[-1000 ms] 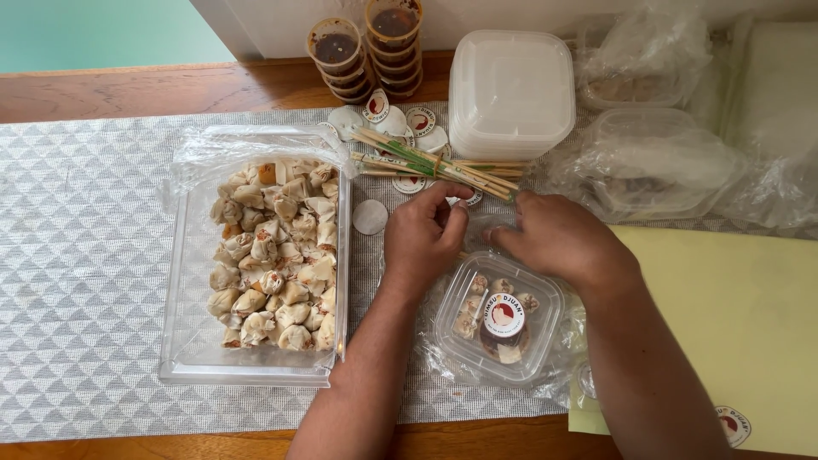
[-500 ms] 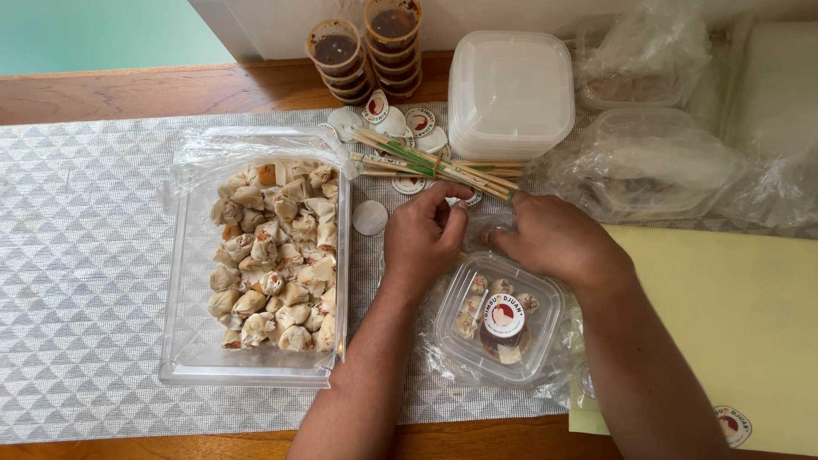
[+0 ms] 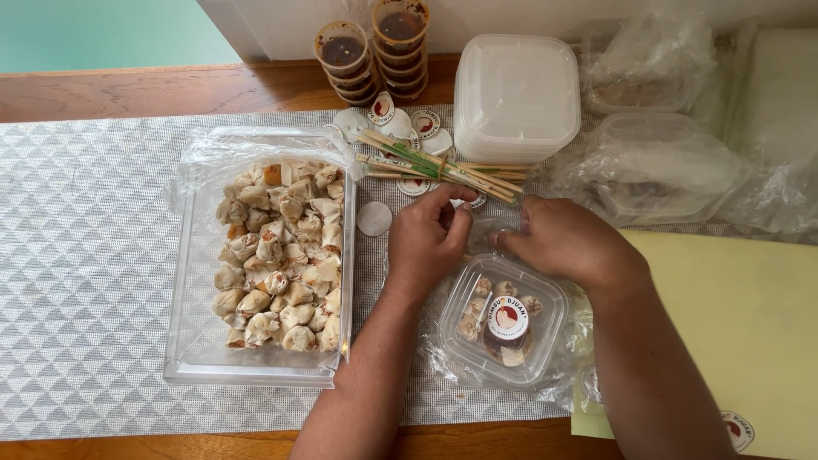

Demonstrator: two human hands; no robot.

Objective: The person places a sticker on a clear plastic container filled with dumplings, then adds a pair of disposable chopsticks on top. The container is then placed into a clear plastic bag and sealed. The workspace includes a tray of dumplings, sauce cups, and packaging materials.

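A small clear lidded box (image 3: 503,324) of dumplings with a round sticker on its lid sits inside a thin clear plastic bag (image 3: 569,349) in front of me. My left hand (image 3: 426,238) and my right hand (image 3: 567,243) are both at the far edge of this box, fingers curled and pinching the bag's clear plastic (image 3: 487,223) between them. To the left stands a large clear tray (image 3: 196,341) filled with several dumplings (image 3: 281,255), lined with plastic film.
Wrapped chopsticks (image 3: 443,166) and round stickers (image 3: 400,119) lie beyond my hands. Stacked sauce cups (image 3: 375,51), a stack of white lidded boxes (image 3: 515,94), bagged containers (image 3: 656,162) and a yellow sheet (image 3: 750,324) surround the grey patterned runner (image 3: 85,255).
Both hands stay at the far edge of the small box; the fingers have shifted slightly on the clear plastic. Nothing else moved.
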